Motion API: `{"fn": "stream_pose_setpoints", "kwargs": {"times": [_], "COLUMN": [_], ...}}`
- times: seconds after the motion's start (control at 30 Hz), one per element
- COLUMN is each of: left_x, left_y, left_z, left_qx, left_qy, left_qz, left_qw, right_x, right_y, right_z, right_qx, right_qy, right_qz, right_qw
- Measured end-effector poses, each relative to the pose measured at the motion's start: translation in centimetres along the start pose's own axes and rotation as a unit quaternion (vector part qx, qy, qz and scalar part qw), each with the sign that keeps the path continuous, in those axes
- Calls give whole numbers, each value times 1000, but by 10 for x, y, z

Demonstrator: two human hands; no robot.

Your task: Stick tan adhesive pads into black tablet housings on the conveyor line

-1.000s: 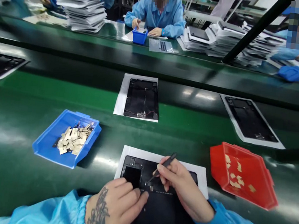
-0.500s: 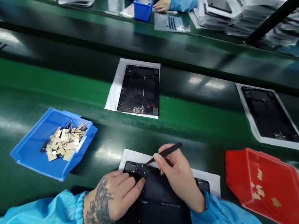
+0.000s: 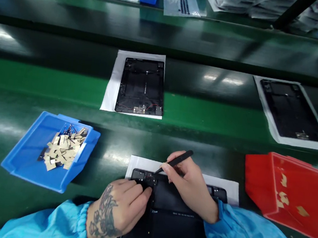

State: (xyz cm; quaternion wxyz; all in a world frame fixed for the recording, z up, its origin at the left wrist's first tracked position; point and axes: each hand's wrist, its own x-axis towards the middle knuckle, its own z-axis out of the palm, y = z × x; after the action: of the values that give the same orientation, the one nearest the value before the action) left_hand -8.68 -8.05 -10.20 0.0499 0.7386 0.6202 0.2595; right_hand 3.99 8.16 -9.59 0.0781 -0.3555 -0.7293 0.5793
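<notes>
One black panel [image 3: 174, 233] commands the foreground, lying flat between and beneath both hands, with its broad lower stretch spreading between the two forearms. White paper [image 3: 234, 188] peeks out beyond its top edge, at its upper right corner and again low on the left, and all of it sits on the green bench [image 3: 115, 140].

Over on the left, the left hand [image 3: 120, 209] is palm down across the panel's left side, fingers bent and bunched together, the index finger reaching up toward the upper left corner. Those fingertips are partly hidden, so whether they pinch anything, I cannot tell!

Now the right hand [image 3: 189, 188], poised above the panel's upper part: thumb and fingers closed around a slim dark tool [image 3: 177, 160], held at a slant like a pen. Its pointed end slopes down to that same upper left corner, just beyond the left index finger; touching or barely off it, too small to say.

Out to the left, near the left hand, a blue tray [image 3: 26, 157] carries a heap of pale flat pieces [image 3: 65, 150]. To the right, beyond the right sleeve, a red tray [image 3: 258, 179] has a few yellowish scraps [image 3: 282, 198]. Straight ahead, well apart from the hands, a second panel [image 3: 141, 86] lies on its own sheet.
</notes>
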Motion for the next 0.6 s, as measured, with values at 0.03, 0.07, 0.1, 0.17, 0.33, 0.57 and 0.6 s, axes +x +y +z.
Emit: {"fn": "stream_pose_setpoints", "kwargs": {"times": [0.03,0.07,0.1,0.17,0.33,0.57,0.6], "left_x": [0,0,0,-1,-2,-1,-1], "left_y": [0,0,0,0,1,1,1], "left_z": [0,0,0,0,0,0,0], "left_qx": [-5,-10,-14,-19,-23,-33,-33], "left_qy": [-1,-1,-2,-3,-7,-8,-9], "left_qz": [-1,-2,-3,-8,-27,-49,-52], "left_qw": [1000,1000,1000,1000,999,998,998], "right_x": [0,0,0,0,-1,0,1], "right_y": [0,0,0,1,1,1,1], "right_z": [0,0,1,1,2,3,3], "right_qx": [-1,-2,-3,-4,-11,-6,-8], "right_qy": [1,1,1,2,-2,-5,-4], "right_qz": [-1,-2,-3,-4,-7,-9,-10], "right_qw": [1000,1000,1000,1000,1000,1000,1000]}}
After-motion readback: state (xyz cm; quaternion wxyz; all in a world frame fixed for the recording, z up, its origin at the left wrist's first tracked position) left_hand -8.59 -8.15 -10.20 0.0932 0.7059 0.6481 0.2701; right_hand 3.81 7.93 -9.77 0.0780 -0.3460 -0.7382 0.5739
